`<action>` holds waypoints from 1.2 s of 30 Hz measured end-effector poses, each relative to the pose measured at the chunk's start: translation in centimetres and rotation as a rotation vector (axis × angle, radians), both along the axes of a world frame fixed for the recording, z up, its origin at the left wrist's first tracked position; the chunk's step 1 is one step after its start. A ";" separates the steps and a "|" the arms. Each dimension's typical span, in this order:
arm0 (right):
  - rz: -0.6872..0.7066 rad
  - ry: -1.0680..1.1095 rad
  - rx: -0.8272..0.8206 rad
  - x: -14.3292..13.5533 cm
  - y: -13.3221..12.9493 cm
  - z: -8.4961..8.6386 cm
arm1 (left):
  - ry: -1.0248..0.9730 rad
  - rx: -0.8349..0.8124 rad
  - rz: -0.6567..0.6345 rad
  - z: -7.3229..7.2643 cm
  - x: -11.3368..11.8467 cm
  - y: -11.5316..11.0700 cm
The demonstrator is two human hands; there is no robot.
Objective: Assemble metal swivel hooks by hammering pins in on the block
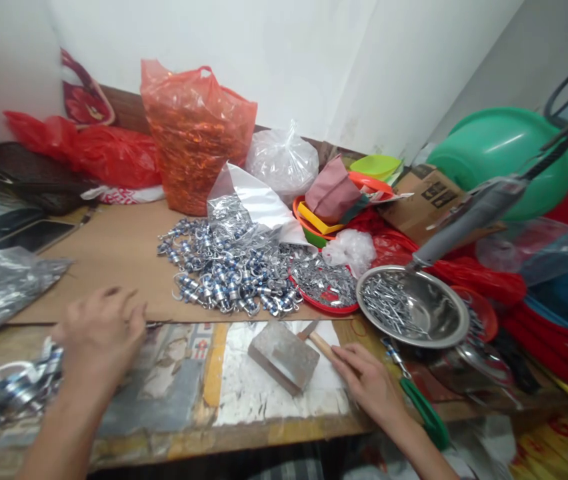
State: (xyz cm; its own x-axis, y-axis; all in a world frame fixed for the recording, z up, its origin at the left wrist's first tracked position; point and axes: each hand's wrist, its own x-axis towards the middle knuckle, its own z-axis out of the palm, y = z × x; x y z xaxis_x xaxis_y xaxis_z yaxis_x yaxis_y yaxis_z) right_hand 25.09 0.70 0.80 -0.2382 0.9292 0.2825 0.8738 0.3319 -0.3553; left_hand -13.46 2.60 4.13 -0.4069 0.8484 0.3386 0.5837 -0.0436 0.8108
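My right hand [368, 385] is closed around the wooden handle of a small hammer [323, 345]. The hammer's head rests by the back right corner of a grey metal block [285, 357], which sits on a white sheet [237, 393]. Over the left part of the bench, my left hand [101, 333] has its fingers bent and apart, slightly blurred, with nothing visible in them. Beside it at the left lie metal fittings with blue bands [19, 390]. A large heap of similar fittings [234, 273] covers the cardboard behind the block.
A red tray [337, 308] holds small metal pieces. A steel bowl [447, 313] of metal pins stands to its right, near a green-handled tool [427, 413]. An orange bag [199, 140] and a clear bag [284, 160] line the wall. A grey-handled tool [469, 217] slants over the bowl.
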 end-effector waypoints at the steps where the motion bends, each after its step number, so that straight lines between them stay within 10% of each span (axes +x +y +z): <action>1: 0.018 0.015 0.030 -0.2 1.0 0.3 | 0.062 -0.040 -0.037 0.0 0.8 1.4; 6: -0.095 -0.060 0.091 0.1 9.1 1.1 | 0.256 -0.174 -0.148 -1.5 2.1 5.7; 13: -0.127 -0.114 0.008 -1.2 15.1 -0.6 | 0.287 -0.248 -0.118 -2.9 2.3 2.6; 20: -0.234 -0.034 0.047 -0.1 14.0 0.2 | 0.088 -0.118 -0.072 1.1 4.6 -0.7; 26: -0.229 0.075 0.025 -0.3 12.9 1.8 | -0.169 -0.146 -0.740 0.6 12.7 -2.4; 36: 0.330 0.368 -0.142 -7.5 2.1 4.4 | -0.267 -0.153 -0.501 -2.3 14.3 -2.6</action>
State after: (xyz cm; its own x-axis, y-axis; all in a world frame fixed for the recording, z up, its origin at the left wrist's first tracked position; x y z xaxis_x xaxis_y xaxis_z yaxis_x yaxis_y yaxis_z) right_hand 17.58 2.83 5.21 -0.4340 0.8566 0.2790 0.5393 0.4951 -0.6812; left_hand 0.82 -0.04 1.82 0.0020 0.9904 0.1381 0.2969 -0.1324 0.9457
